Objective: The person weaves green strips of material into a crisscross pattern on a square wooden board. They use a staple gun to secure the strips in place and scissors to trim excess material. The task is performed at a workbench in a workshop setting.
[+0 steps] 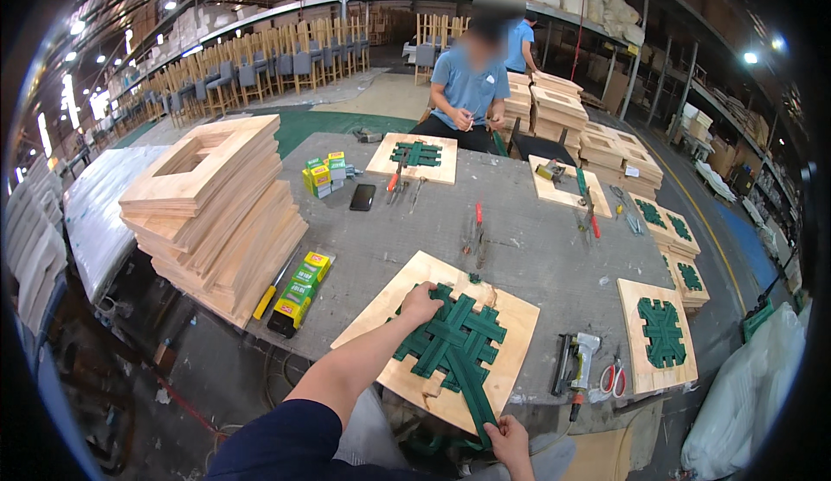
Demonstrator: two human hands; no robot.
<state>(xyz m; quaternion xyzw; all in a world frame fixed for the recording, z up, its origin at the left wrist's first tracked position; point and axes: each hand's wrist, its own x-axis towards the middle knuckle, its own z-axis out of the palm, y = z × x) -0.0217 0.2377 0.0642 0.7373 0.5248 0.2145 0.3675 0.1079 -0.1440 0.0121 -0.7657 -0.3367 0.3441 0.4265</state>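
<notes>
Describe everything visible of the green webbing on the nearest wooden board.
The dark green webbing looks like flat woven fabric straps, crisscrossed into a lattice with short ends sticking out around it. It lies across the middle of the pale wooden board. One longer strap slants to the board's near edge, its lower end in the right hand; the left hand touches the lattice's upper-left part.

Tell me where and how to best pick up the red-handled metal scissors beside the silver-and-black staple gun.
Grip the scissors by their red loops, probably best from the near side: the loops lie toward you and the blades seem to point away. The staple gun lies just to their left, so that side looks tighter.
</notes>
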